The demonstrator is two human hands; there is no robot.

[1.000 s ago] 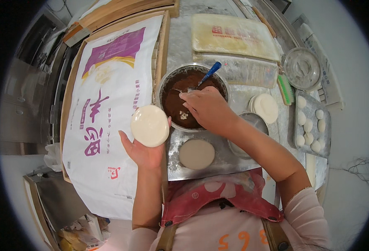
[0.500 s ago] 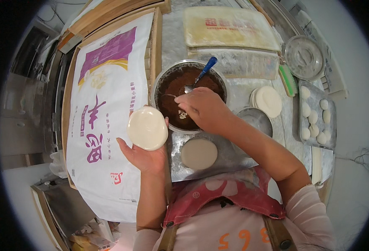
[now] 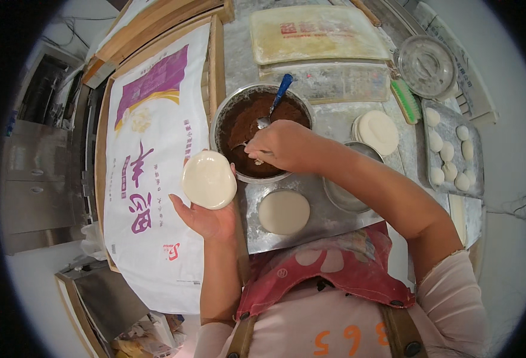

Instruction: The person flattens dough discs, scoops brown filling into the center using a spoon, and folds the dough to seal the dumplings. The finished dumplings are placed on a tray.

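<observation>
One dough disc (image 3: 210, 179) is resting on the splayed left hand (image 3: 214, 219), just left of the bowl (image 3: 227, 101); the right hand (image 3: 275, 147), nearer the filling (image 3: 246, 116), is pinching a thin tool (image 3: 238, 145)

Right hand (image 3: 278, 146) shifted closer to pale crumbs (image 3: 258, 161) in the metal bowl (image 3: 217, 125), fingers now partly hiding them
</observation>
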